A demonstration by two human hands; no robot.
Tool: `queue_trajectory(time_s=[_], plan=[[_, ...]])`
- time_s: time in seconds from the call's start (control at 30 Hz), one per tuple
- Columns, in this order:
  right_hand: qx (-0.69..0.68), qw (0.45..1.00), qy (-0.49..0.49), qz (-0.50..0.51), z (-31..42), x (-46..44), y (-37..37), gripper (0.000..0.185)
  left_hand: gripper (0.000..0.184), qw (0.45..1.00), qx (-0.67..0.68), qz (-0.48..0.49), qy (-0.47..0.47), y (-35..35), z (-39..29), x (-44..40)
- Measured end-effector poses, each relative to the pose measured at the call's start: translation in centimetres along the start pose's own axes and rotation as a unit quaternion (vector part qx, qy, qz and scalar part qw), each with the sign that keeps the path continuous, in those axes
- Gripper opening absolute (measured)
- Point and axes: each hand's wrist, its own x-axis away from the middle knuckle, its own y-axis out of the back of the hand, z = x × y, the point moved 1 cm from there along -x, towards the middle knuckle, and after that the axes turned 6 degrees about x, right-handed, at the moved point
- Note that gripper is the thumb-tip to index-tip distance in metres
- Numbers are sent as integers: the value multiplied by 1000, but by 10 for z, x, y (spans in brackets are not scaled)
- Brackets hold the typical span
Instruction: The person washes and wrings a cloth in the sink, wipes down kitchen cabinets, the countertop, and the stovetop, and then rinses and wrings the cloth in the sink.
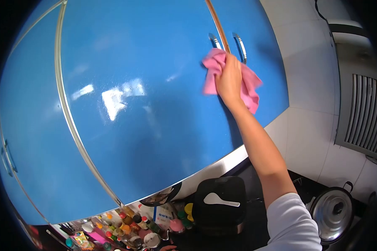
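My right hand [229, 79] is closed on a pink cloth [250, 85], which bunches around the fingers and hangs down on both sides. The cloth lies against the blue cabinet door [155, 108], just below two silver handles [215, 41] [241, 47] beside a brown vertical strip. At the bottom edge a small part of my left hand [168, 248] shows near the bottles; its fingers are mostly cut off by the frame.
Below the cabinet stand several bottles and jars [151, 239] and a black appliance [220, 205] with a white spoon [222, 200] on top. A lidded metal pot [333, 213] is at the lower right, under a grey range hood [360, 108].
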Motion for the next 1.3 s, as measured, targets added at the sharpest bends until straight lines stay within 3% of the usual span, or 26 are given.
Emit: queue_trajectory(time_s=[0.1,0.17,0.27,0.33,0.43,0.5,0.57,0.63,0.7,0.77,0.9,0.97,1.0,1.03,1.07,1.1,1.13,1.17,1.23,1.3], plan=[[23,998,-60,15,3,-34,-24,23,21,1000,17,1,1,-10,0,-3],[78,995,-49,-48,9,-49,-27,16,21,1000,17,-2,6,-15,-2,0],[65,992,-107,-5,12,-71,-32,22,21,1000,-8,-14,18,-15,-2,5],[72,996,-49,4,0,-100,-45,24,21,998,-2,-42,35,-11,1,10],[163,983,-82,14,-11,-127,-65,27,21,998,8,-46,45,-6,6,13],[1,976,-137,170,-5,-123,-48,42,21,997,24,-50,48,-11,6,12],[-45,991,87,93,4,-85,-17,30,21,997,38,-50,51,-16,6,13],[28,996,42,-74,-8,-36,-31,38,21,998,20,-28,43,-23,6,10],[-45,994,-49,-86,1,9,2,47,21,999,14,-8,48,-28,9,7],[-73,991,-67,-95,-2,37,23,49,21,998,-4,6,58,-27,4,8],[-21,988,-141,-57,-29,61,53,43,21,998,-56,24,36,-29,-8,3],[-270,886,-340,-161,-55,54,57,43,20,998,-54,16,40,-26,-5,4],[-272,885,-341,-164,-68,41,53,43,20,998,-40,18,46,-24,-2,3],[-58,955,-270,-105,-83,19,45,44,21,998,-25,18,53,-22,3,2],[158,970,-182,-40,-96,-8,33,46,21,998,-25,16,50,-25,11,-1],[363,928,-82,25,-104,-34,19,48,20,989,-84,-90,77,-32,25,-6],[280,957,-49,-60,-103,-59,8,43,20,965,-144,-194,106,-32,38,-13],[193,971,-16,-143,-98,-82,-3,40,20,967,-138,-193,98,-29,51,-21],[318,944,-83,35,-89,-116,-25,28,18,968,-146,-192,65,-17,85,-62],[278,950,-116,78,-77,-114,-24,29,17,961,-178,-209,40,-2,126,-108]])
